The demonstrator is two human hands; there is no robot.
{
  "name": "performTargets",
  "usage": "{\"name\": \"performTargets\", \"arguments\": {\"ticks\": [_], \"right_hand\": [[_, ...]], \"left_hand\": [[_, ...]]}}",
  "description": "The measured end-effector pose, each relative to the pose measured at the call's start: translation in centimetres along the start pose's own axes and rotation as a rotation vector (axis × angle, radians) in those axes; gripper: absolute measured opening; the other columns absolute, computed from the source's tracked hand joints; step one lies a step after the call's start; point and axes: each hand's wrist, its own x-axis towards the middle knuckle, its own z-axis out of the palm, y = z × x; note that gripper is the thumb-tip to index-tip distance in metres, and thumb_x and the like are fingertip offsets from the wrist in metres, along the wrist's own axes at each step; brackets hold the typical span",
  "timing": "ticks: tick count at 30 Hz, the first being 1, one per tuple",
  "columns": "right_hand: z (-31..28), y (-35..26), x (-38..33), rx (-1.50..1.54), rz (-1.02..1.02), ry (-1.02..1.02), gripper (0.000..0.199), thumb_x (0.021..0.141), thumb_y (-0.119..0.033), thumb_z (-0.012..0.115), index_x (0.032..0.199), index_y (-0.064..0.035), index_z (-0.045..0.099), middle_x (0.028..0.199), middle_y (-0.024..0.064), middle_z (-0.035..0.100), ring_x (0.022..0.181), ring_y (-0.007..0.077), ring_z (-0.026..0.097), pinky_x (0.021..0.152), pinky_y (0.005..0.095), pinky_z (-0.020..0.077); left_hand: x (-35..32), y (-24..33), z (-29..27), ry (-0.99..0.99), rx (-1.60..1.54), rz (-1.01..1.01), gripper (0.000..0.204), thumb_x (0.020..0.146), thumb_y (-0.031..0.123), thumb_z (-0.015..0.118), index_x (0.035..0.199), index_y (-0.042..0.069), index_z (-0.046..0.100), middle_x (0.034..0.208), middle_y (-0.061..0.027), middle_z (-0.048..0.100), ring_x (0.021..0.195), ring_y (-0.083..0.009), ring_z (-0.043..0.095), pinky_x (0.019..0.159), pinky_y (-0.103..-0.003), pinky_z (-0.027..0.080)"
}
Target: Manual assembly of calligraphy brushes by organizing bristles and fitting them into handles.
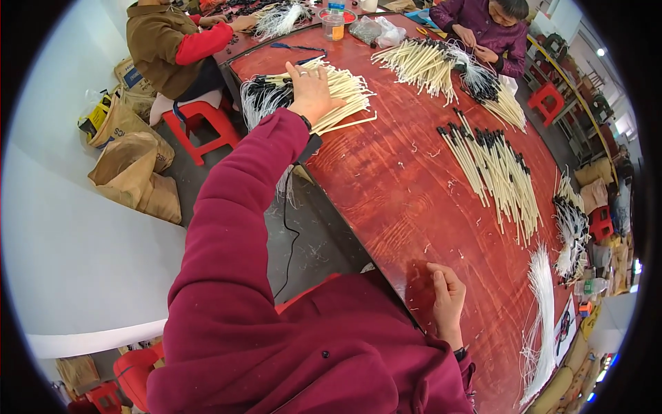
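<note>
Cream sticks with black tips (324, 93) lie heaped at the bench's (386, 186) far left edge under the spread left hand (314, 90); best gathered evenly, right hand (447, 298) resting loosely curled, empty.

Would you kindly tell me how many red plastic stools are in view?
4: one under the seated person upper left, one upper right beside the table, one at the right edge, one bottom left. Others may be hidden.
</note>
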Motion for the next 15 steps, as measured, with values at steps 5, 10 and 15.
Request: {"name": "performTargets", "arguments": {"ticks": [5, 10, 15], "right_hand": [[-0.1, -0.1, -0.1, 0.012, 0.01, 0.018, 0.024, 0.105, -0.014, 0.058, 0.112, 0.0037, 0.072, 0.103, 0.0032, 0.072, 0.094, 0.0092, 0.06, 0.088, 0.0254, 0.0472], [-0.4, 0.4, -0.2, 0.0, 0.034, 0.01, 0.024, 0.104, -0.014, 0.058, 0.111, 0.0036, 0.072, 0.1, 0.0024, 0.071, 0.092, 0.0088, 0.059, 0.085, 0.0249, 0.0473], [-0.4, -0.1, -0.3, 0.009, 0.029, 0.045, 0.022, 0.104, -0.013, 0.059, 0.112, 0.0033, 0.072, 0.097, 0.0013, 0.07, 0.089, 0.0082, 0.057, 0.083, 0.0245, 0.0465]], "left_hand": [[0.3, -1.5, -0.6, -0.173, -0.088, -0.025, 0.119, 0.081, 0.088, 0.048, 0.156, -0.002, 0.034, 0.136, -0.0291, 0.06, 0.138, -0.0504, 0.045, 0.116, -0.073, 0.01], [-0.6, -2.0, -1.5, -0.156, -0.072, -0.076, 0.121, 0.081, 0.09, 0.046, 0.156, -0.004, 0.032, 0.136, -0.0327, 0.06, 0.141, -0.0524, 0.041, 0.116, -0.073, 0.009], [-1.1, -1.5, -1.1, -0.147, -0.039, -0.095, 0.122, 0.08, 0.089, 0.05, 0.157, -0.003, 0.03, 0.14, -0.036, 0.054, 0.144, -0.0526, 0.036, 0.116, -0.073, 0.01]]}}
